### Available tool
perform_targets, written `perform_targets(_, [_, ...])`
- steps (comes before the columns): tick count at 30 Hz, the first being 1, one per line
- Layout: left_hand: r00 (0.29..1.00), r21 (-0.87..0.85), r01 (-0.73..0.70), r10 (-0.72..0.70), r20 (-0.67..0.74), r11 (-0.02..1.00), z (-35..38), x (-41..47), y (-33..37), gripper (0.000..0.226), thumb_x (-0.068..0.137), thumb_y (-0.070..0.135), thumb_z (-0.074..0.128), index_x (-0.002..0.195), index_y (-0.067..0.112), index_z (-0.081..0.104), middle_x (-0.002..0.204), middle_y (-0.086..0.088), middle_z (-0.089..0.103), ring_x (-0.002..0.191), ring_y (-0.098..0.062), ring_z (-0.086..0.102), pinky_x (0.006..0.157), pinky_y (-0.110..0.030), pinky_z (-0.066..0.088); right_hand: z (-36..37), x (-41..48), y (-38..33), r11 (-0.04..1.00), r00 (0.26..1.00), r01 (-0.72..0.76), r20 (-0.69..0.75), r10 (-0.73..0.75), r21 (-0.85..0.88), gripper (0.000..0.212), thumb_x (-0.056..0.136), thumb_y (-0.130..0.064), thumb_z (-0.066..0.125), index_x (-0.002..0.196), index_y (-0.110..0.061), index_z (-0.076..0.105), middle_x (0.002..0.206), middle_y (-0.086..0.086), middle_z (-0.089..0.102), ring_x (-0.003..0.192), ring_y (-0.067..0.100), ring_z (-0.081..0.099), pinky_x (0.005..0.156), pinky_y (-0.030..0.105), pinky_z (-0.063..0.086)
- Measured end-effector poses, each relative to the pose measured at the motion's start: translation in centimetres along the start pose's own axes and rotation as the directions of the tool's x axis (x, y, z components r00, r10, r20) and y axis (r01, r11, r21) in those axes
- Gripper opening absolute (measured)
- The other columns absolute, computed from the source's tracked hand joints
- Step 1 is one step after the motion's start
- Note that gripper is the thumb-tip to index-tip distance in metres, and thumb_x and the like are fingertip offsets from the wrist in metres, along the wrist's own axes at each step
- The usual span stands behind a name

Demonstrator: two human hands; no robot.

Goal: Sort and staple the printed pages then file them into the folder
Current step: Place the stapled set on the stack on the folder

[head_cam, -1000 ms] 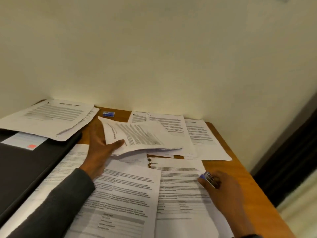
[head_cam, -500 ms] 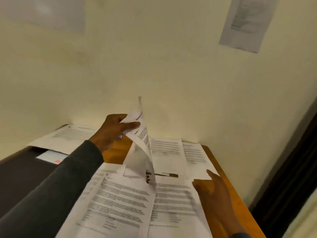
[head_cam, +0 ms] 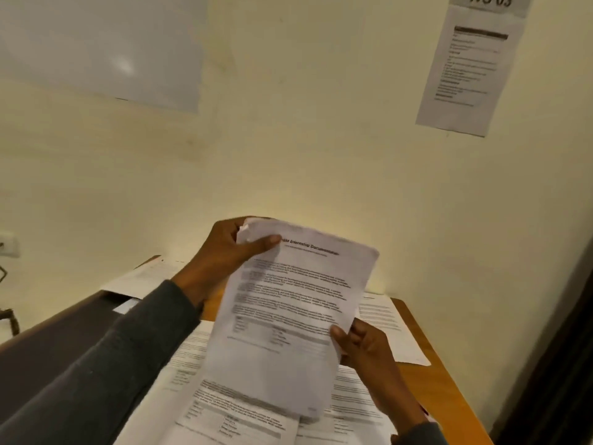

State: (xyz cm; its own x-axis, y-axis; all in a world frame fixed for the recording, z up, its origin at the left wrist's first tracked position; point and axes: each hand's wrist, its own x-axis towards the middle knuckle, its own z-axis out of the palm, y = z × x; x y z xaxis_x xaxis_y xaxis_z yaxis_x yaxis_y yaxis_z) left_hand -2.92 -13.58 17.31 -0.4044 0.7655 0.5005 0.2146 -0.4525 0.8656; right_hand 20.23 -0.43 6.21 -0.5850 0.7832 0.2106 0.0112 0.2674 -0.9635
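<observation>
High on the cream wall (head_cam: 305, 139), at one o'clock: a printed notice (head_cam: 465, 75) under a label reading "WS 03", its smaller text too blurred to read. At eleven o'clock, a glossy white board (head_cam: 96, 43) with a soft spot of glare. At nine o'clock, cut by the frame's edge, a white wall socket (head_cam: 6, 244). At four o'clock, bare wood of the desk (head_cam: 446, 390); just beside it, a dark upright strip (head_cam: 561, 348), not identifiable.

I'm reading "WS 03" atop the white paper notice with a grey header (head_cam: 474, 69), far right. The white printed page (head_cam: 288, 316) in the middle is headed "Internship Documentation"; its smaller print blurs out.
</observation>
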Motion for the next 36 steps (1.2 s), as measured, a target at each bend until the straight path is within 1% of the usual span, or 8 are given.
perform_targets(5, [0.955,-0.015,0.275,-0.272,0.119,0.961,-1.4,-4.6,-6.2,0.064,0.070,0.040,0.082,0.124,0.013,0.060,0.114,-0.009,0.072,0.102,-0.030,0.070,0.082,-0.046,0.060,0.9,-0.3,1.2,0.996,0.981,0.043,-0.184,-0.057,-0.076,0.018,0.088,-0.042,0.063,0.102,-0.031,0.065,0.104,-0.007,0.074,0.083,0.012,0.073,0.073,0.026,0.061])
perform_targets(9, [0.942,-0.016,0.328,-0.325,0.085,0.945,-1.3,-7.9,-10.6,0.075,0.075,0.028,0.081,0.138,0.014,0.045,0.122,-0.003,0.069,0.109,-0.021,0.068,0.079,-0.033,0.059,1.6,-0.2,1.6,0.992,0.967,0.066,-0.239,-0.091,-0.111,0.058,0.074,-0.069,0.060,0.112,-0.027,0.063,0.111,-0.006,0.071,0.090,0.014,0.071,0.084,0.041,0.060])
perform_targets(14, [0.970,0.089,0.224,-0.213,-0.114,0.970,0.2,-8.6,-11.2,0.034,0.086,0.020,0.069,0.118,0.024,0.061,0.105,0.010,0.074,0.098,-0.014,0.071,0.074,-0.028,0.060,2.2,-0.3,2.2,0.987,0.965,0.119,-0.222,-0.140,-0.107,0.049,0.082,-0.066,0.054,0.118,-0.032,0.054,0.118,-0.009,0.066,0.095,0.006,0.069,0.074,0.019,0.059])
perform_targets(22, [0.945,0.167,0.326,-0.313,-0.100,0.931,0.9,-12.0,-14.4,0.056,0.067,0.063,0.073,0.106,0.024,0.064,0.095,0.016,0.075,0.092,-0.016,0.072,0.071,-0.026,0.060,3.3,-3.4,6.4,0.989,0.977,-0.092,-0.203,0.066,-0.119,0.068,0.068,-0.075,0.064,0.126,-0.048,0.040,0.136,-0.007,0.057,0.119,0.020,0.060,0.096,0.046,0.054])
perform_targets(25, [0.953,0.226,0.299,-0.279,-0.118,0.927,0.7,-10.7,-13.0,0.015,0.085,0.027,0.068,0.099,0.022,0.066,0.087,0.016,0.075,0.085,-0.015,0.073,0.064,-0.021,0.057,3.1,-3.0,4.9,0.989,0.970,-0.094,-0.233,0.065,-0.114,0.053,0.077,-0.063,0.061,0.123,-0.043,0.042,0.133,-0.006,0.058,0.118,0.021,0.060,0.099,0.046,0.051])
perform_targets(28, [0.966,0.271,0.256,-0.239,-0.095,0.928,-0.9,-9.9,-11.0,0.020,0.085,0.022,0.070,0.104,0.026,0.066,0.092,0.014,0.076,0.090,-0.008,0.071,0.068,-0.021,0.058,3.5,-2.5,3.2,0.984,0.979,-0.054,-0.201,0.020,-0.169,0.063,0.074,-0.072,0.058,0.127,-0.044,0.039,0.136,-0.007,0.056,0.123,0.021,0.056,0.103,0.050,0.047])
perform_targets(33, [0.961,0.333,0.259,-0.206,-0.184,0.907,-5.1,-10.7,-8.8,0.016,0.085,0.019,0.072,0.100,0.026,0.070,0.089,0.021,0.074,0.082,-0.002,0.070,0.066,-0.016,0.055,6.8,-2.6,2.4,0.998,0.999,-0.041,-0.004,0.041,-0.050,0.029,0.092,-0.027,0.062,0.116,-0.037,0.051,0.119,-0.015,0.062,0.108,0.007,0.062,0.081,0.020,0.054])
perform_targets(36, [0.934,0.403,0.318,-0.211,-0.287,0.858,-8.7,-12.0,-8.4,0.016,0.085,0.017,0.073,0.093,0.030,0.068,0.085,0.021,0.074,0.078,-0.001,0.070,0.065,-0.019,0.055,10.4,-3.0,2.2,0.991,0.989,-0.125,0.091,0.120,0.046,0.026,0.092,-0.021,0.063,0.115,-0.031,0.057,0.112,-0.011,0.069,0.099,0.010,0.069,0.073,0.028,0.059])
